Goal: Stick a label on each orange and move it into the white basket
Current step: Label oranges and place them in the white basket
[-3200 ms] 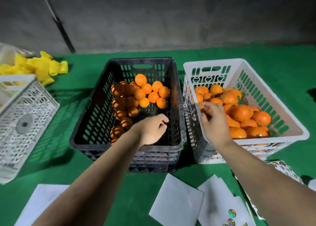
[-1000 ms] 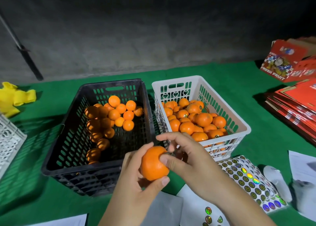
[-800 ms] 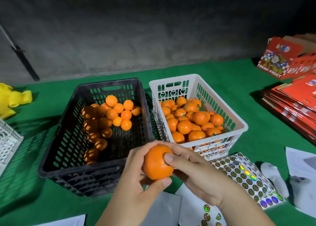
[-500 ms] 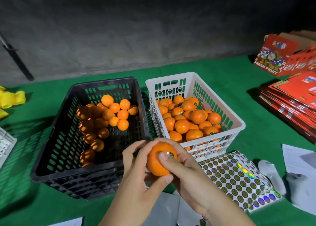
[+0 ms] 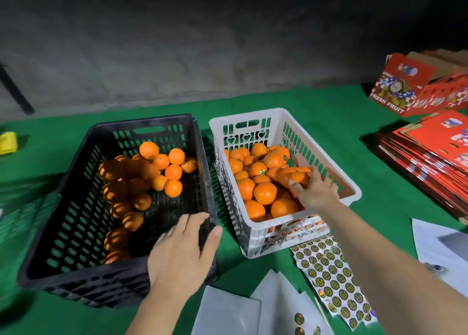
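My right hand (image 5: 312,191) reaches into the white basket (image 5: 350,191) and holds an orange (image 5: 291,175) over the heap of labelled oranges there. The fruit is blurred. My left hand (image 5: 182,253) hovers with relaxed fingers over the near right corner of the black crate (image 5: 76,281), holding nothing. Several unlabelled oranges (image 5: 149,175) lie along the crate's left and back. A sheet of round gold labels (image 5: 331,276) lies on the green cloth in front of the white basket.
White backing sheets (image 5: 228,314) lie at the near edge, one with a few stickers. Red fruit boxes (image 5: 415,91) and a stack of flat red cartons (image 5: 435,160) sit at the right. A yellow item (image 5: 7,142) is at far left. White paper (image 5: 443,248) lies near right.
My right hand carried the labelled orange from in front of me into the white basket. My left hand let go of it and moved over the black crate's corner.
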